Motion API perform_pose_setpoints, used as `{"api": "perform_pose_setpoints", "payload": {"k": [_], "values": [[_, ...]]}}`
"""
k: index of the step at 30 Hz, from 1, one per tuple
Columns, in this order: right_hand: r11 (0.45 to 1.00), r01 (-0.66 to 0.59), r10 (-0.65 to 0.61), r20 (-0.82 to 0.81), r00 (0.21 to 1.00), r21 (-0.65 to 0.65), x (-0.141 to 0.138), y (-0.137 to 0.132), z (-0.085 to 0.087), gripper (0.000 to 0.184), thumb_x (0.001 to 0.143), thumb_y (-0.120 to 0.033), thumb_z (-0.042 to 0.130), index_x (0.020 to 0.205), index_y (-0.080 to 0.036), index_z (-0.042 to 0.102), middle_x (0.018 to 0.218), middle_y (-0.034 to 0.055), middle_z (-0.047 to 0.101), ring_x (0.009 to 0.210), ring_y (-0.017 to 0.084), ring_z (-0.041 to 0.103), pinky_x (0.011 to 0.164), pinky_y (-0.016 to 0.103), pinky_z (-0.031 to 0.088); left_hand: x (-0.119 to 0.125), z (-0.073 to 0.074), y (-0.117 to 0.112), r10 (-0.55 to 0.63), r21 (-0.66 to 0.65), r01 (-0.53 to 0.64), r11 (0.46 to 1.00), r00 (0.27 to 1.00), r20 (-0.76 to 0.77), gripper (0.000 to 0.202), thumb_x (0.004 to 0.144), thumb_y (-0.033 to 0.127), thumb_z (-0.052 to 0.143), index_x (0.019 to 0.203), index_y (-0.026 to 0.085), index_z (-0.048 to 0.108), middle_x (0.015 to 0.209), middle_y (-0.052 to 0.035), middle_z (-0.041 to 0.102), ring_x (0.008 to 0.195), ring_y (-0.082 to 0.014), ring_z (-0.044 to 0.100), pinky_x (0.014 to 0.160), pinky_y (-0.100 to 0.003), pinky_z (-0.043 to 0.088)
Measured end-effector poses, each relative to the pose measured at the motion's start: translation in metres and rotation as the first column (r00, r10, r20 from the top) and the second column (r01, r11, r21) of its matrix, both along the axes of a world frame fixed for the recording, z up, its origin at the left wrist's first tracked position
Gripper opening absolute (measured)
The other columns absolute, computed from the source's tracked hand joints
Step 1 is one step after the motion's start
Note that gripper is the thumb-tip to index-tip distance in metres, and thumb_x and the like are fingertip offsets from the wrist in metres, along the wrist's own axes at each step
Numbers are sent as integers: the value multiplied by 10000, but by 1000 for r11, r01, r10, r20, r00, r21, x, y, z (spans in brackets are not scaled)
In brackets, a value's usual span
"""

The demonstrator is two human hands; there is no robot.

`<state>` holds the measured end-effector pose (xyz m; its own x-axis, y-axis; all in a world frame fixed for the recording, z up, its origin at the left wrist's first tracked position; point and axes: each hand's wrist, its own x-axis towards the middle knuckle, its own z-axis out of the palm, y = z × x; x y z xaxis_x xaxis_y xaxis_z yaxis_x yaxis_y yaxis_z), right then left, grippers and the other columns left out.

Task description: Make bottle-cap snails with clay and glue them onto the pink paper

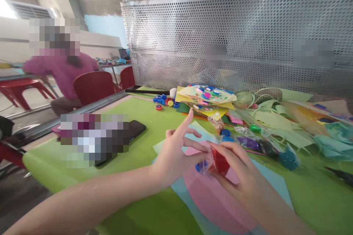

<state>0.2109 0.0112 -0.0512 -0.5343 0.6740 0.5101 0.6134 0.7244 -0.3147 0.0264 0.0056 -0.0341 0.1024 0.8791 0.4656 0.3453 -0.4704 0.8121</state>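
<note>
In front of me, a small clear plastic packet with a red, clay-like block [220, 161] in it is held between both hands. My right hand [239, 169] grips the packet from the right, fingers over the top and thumb below. On the other side my left hand [176, 147] pinches the loose clear plastic, its index finger pointing up. Under the hands lies a pink paper piece [217, 202] with a rounded edge, on top of a light blue sheet [275, 180]. Something blue [200, 166] shows beneath the packet, partly covered by plastic and fingers.
Beyond the hands are blue caps [225, 132], packets of purple [248, 142] and teal clay [289, 157], paper scraps [292, 125] and a decorated yellow paper stack [206, 95]. A black phone [135, 130] lies left. A perforated metal panel [234, 36] stands behind; a person in pink [63, 69] sits far left.
</note>
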Motion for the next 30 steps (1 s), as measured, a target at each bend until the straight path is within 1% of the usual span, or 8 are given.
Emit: {"api": "perform_pose_setpoints", "payload": {"k": [7,13,17,18,20,23,26,30], "values": [[997,7,-10,35,999,71,1,0,-6,477,872,-231,491,1305,-310,308,1134,67,498,1059,213,556,912,338,493,0,-5,4,1,-14,0,1000,998,61,990,695,188,736,1451,249,100,705,16,737,1033,-261,608,995,-572,301],[999,-3,2,26,1000,44,1,0,-6,456,870,-239,497,1289,-319,334,1133,58,502,1065,213,551,915,349,489,2,-5,2,54,-38,-53,998,998,20,952,710,218,713,1447,260,113,662,34,717,963,-264,624,975,-540,338],[1000,16,-16,16,1000,23,0,-2,-4,420,879,-274,484,1279,-307,360,1136,63,510,1053,213,558,892,348,496,3,-3,1,99,-26,-99,995,995,-3,928,703,189,707,1436,205,139,657,26,715,1000,-272,601,977,-529,328],[999,31,-31,8,999,27,0,-2,-3,407,880,-287,485,1271,-305,372,1133,64,514,1040,212,566,870,339,505,2,-1,2,88,-57,-86,995,995,43,917,696,184,711,1428,186,159,664,21,717,988,-267,608,971,-518,341],[995,83,-83,-8,997,55,3,0,-1,386,882,-301,487,1257,-294,399,1130,71,520,1031,216,571,840,329,512,-2,4,7,55,-148,-19,989,968,244,873,688,182,715,1404,157,215,678,16,716,913,-248,644,915,-471,410],[970,206,-203,-34,979,127,10,7,2,383,871,-323,510,1241,-255,435,1136,85,527,1061,243,554,853,355,496,-8,12,18,48,-229,95,969,834,550,751,720,191,694,1360,120,308,684,18,714,831,-210,682,845,-385,468],[940,290,-282,-69,957,179,16,14,3,390,854,-361,535,1210,-217,464,1138,96,535,1080,263,541,867,378,483,-11,14,25,77,-292,133,947,788,611,665,756,219,679,1335,106,371,737,-7,738,909,-201,670,896,-360,432],[959,248,-246,-34,969,139,17,15,1,383,865,-344,519,1221,-221,453,1149,82,543,1079,238,551,866,356,490,-10,10,23,14,-319,225,921,798,603,764,681,208,748,1340,132,369,756,-4,718,860,-191,658,838,-351,443]]}}
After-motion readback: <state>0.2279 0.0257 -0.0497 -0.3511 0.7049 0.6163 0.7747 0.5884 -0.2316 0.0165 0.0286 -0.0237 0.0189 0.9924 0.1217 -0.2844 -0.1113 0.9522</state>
